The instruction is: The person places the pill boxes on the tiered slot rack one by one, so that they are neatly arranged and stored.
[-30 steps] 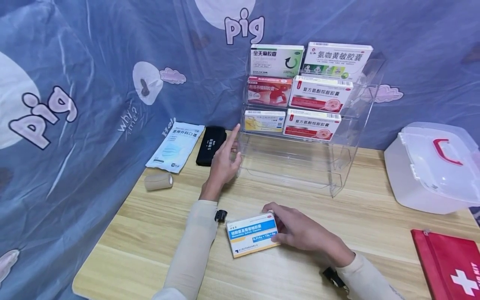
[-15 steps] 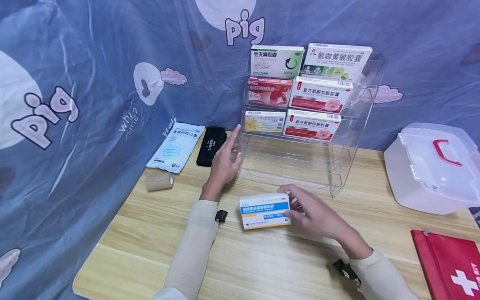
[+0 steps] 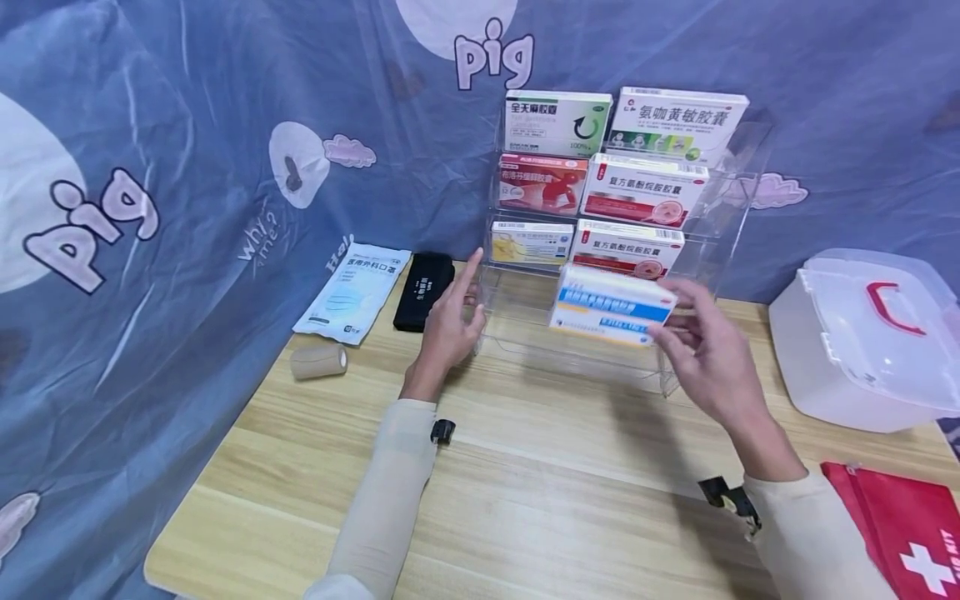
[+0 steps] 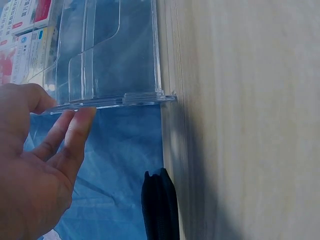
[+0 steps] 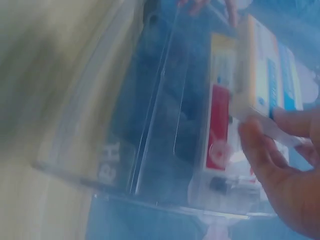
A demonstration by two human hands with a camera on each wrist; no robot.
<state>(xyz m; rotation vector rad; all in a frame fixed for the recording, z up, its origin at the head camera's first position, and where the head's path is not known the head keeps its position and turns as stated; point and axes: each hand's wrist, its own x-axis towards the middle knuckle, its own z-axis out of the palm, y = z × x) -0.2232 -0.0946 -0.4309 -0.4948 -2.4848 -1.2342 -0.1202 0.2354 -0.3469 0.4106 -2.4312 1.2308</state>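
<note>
My right hand [image 3: 708, 354] holds a white and blue medicine box [image 3: 611, 304] by its right end, thumb in front and fingers behind. The box hangs before the lower tiers of a clear acrylic rack [image 3: 570, 358] and overlaps the red and white box [image 3: 628, 248] there. In the right wrist view, the held medicine box [image 5: 267, 70] is tilted and slightly blurred. My left hand [image 3: 448, 325] rests at the rack's left side, index finger stretched upward. In the left wrist view, the left hand's fingertips [image 4: 90, 114] touch the rack's side edge.
Several medicine boxes stand on the rack's upper tiers, among them a green and white one [image 3: 557, 125]. At left lie a mask packet [image 3: 352, 292], a black pouch [image 3: 423, 292] and a tan bandage roll [image 3: 318, 362]. A white lidded case [image 3: 862, 333] and red pouch [image 3: 900, 533] are at right.
My right hand has lifted the medicine box from low over the table, moving it up and right to the front of the rack. The left hand has stayed at the rack's side.
</note>
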